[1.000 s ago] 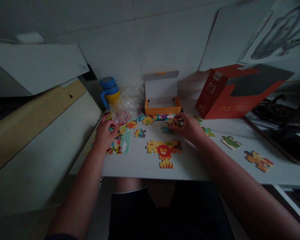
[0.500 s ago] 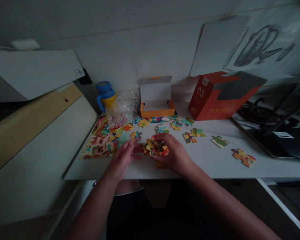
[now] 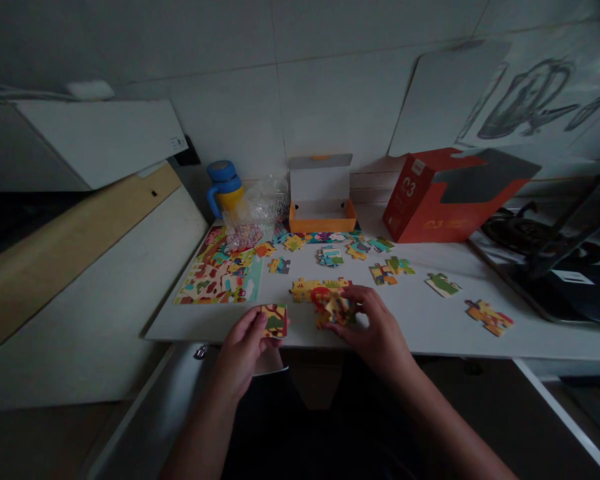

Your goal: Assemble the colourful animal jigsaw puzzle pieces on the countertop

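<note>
My left hand (image 3: 243,343) pinches a single puzzle piece (image 3: 275,321) with red, green and yellow print, just above the table's front edge. My right hand (image 3: 375,327) grips a small stack of colourful puzzle pieces (image 3: 337,309), resting on the lion cluster (image 3: 313,289) of joined yellow and red pieces. A partly built puzzle section (image 3: 220,270) lies to the left on the white table (image 3: 420,327). Several loose pieces (image 3: 360,252) are scattered beyond my hands.
A blue and yellow mug (image 3: 224,187), a crumpled plastic bag (image 3: 260,203), an open orange box (image 3: 322,207) and a red carton (image 3: 445,193) line the back. Stray pieces (image 3: 489,316) lie right, near a gas stove (image 3: 545,240). A slanted board (image 3: 70,233) flanks the left.
Both hands drew back toward the front edge. The left hand left the built section and now holds a single piece; the right hand carried its stack from the back down to the lion cluster.
</note>
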